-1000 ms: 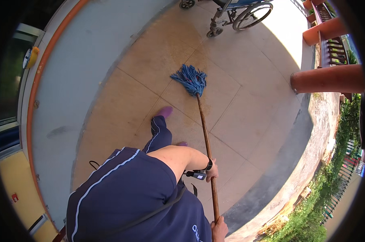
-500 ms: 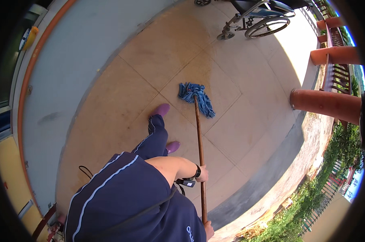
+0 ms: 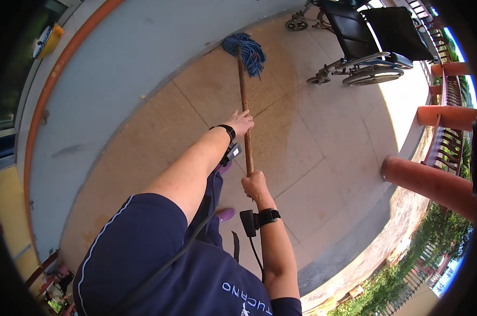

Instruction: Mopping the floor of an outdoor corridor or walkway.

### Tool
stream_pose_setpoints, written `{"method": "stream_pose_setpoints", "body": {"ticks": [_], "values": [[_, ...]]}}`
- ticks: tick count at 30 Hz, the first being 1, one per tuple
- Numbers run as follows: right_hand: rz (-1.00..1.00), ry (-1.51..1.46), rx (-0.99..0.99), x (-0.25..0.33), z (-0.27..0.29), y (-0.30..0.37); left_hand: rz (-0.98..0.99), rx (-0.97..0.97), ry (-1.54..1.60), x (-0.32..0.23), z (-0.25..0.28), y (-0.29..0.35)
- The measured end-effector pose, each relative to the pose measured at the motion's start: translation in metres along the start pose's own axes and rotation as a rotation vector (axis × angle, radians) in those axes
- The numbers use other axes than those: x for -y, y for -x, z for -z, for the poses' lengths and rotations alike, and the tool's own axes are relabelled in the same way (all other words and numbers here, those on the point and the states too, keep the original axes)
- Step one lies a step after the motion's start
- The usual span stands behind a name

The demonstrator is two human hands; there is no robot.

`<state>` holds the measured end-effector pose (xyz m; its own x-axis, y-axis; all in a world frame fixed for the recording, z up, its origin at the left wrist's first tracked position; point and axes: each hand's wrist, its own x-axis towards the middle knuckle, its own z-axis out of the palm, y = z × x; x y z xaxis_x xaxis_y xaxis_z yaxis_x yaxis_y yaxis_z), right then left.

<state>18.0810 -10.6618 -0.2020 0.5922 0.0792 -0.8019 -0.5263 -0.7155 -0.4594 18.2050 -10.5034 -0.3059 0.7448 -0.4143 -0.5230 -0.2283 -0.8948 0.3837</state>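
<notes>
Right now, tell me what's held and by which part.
The blue mop, by its wooden handle: the right hand closed near the bare end, the left hand touching it farther along.

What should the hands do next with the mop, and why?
I'd probably pull the mop head toward the purple shoes: it lies close to the wall, leaving little room to push that way, and a darker patch of floor lies on its near side. The right hand grips the wooden handle.

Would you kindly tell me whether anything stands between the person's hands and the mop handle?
Nothing visible does: the right hand is closed around the mop handle near its end, and the left hand touches it nearer the mop head.
</notes>
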Motion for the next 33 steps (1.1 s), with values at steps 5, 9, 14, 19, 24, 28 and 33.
{"method": "stream_pose_setpoints", "body": {"ticks": [5,9,14,19,24,28,33], "values": [[0.065,-0.03,-0.069,-0.055,-0.038,0.033,-0.097,0.038,-0.109,-0.017,-0.036,0.036],[-0.03,0.136,-0.194,-0.138,-0.019,0.109,-0.188,0.093,-0.072,-0.104,-0.087,0.063],[-0.241,0.269,-0.286,-0.236,-0.003,0.249,-0.381,0.162,-0.09,-0.246,-0.161,0.112],[-0.471,0.11,-0.373,-0.346,-0.087,0.413,-0.771,0.417,-0.231,-0.378,-0.261,0.222],[-0.653,-0.122,-0.309,-0.374,-0.222,0.552,-1.322,0.79,-0.392,-0.441,-0.352,0.332],[-0.71,-0.252,-0.285,-0.369,-0.269,0.585,-1.417,1.071,-0.588,-0.463,-0.383,0.38],[-0.637,-0.194,-0.319,-0.402,-0.249,0.54,-1.355,0.779,-0.574,-0.468,-0.395,0.337]]}}
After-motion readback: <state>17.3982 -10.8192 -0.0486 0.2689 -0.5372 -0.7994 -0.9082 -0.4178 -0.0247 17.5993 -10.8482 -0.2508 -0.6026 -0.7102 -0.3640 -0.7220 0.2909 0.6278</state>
